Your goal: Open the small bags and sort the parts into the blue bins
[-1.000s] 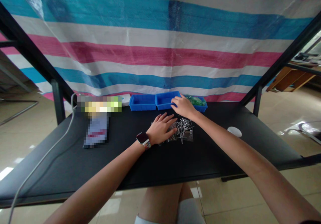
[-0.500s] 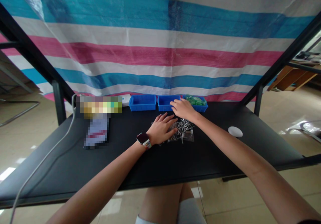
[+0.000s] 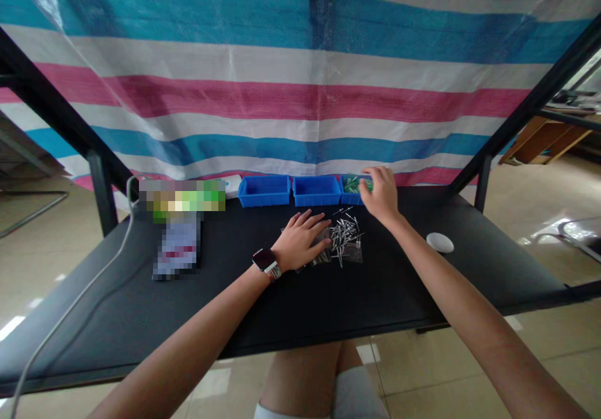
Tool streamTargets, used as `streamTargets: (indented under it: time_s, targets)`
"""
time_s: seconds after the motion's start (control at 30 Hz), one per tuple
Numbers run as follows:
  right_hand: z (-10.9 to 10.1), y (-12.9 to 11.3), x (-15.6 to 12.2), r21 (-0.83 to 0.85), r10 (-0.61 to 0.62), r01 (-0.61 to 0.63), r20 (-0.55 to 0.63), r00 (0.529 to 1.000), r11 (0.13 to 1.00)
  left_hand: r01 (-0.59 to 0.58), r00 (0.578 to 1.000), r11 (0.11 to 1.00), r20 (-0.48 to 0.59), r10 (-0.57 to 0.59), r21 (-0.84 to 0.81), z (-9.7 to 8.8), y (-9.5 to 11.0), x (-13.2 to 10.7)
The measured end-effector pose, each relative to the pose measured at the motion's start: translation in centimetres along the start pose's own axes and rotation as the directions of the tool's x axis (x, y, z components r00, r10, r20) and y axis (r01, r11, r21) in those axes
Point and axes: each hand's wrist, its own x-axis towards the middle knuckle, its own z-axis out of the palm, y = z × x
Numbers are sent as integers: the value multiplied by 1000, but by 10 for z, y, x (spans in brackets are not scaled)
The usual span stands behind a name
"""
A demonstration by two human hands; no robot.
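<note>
"Right hand (image 3: 381, 193) has swung to one o'clock of the slim silvery metal pins (image 3: 345, 237). Progress?"

"Unfinished, I judge: pins lie loose at three o'clock of the splayed left hand (image 3: 300, 242). Beyond, green pieces (image 3: 352, 183) sit in the rightmost blue plastic bin (image 3: 352, 199); whether the right hand grips any, I can't tell."

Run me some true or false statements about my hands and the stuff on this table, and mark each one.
1. Three blue bins stand in a row. True.
2. The left hand is a fist. False: the left hand has its fingers spread.
3. The right hand is at the rightmost bin. True.
4. The metal pieces are inside the middle bin. False: the metal pieces lie in front of the bins.
</note>
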Motion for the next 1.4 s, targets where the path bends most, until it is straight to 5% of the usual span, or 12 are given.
streamTargets:
  time_s: [0.1, 0.17, 0.3, 0.5, 0.9, 1.2, 1.4]
  targets:
    - [-10, 55, -8, 69, 320, -315, -77, 944, 947, -8, 1000, 1000, -4, 8, 4, 2, -1, 1]
    - [-15, 83, -14, 149, 557, -560, 63, 828, 815, -17, 1000, 1000, -4, 17, 0, 2, -1, 1]
    - [-16, 105, -22, 169, 615, -671, 287, 734, 722, -25, 1000, 1000, 1, 25, -15, 1, -1, 2]
    - [0, 105, -7, 172, 634, -725, 379, 674, 667, -19, 1000, 1000, 19, 20, -13, -1, 0, 3]
    - [-4, 92, 4, 163, 526, -698, 545, 653, 697, 2, 999, 999, -44, -4, -44, 3, 30, 9]
    - [-13, 66, -26, 107, 607, -671, 339, 718, 734, -9, 998, 1000, -69, 9, 4, 13, 56, 25]
    - [-22, 47, -46, 354, 588, -616, 197, 785, 704, 4, 993, 1000, -121, -5, -2, 15, 64, 38]
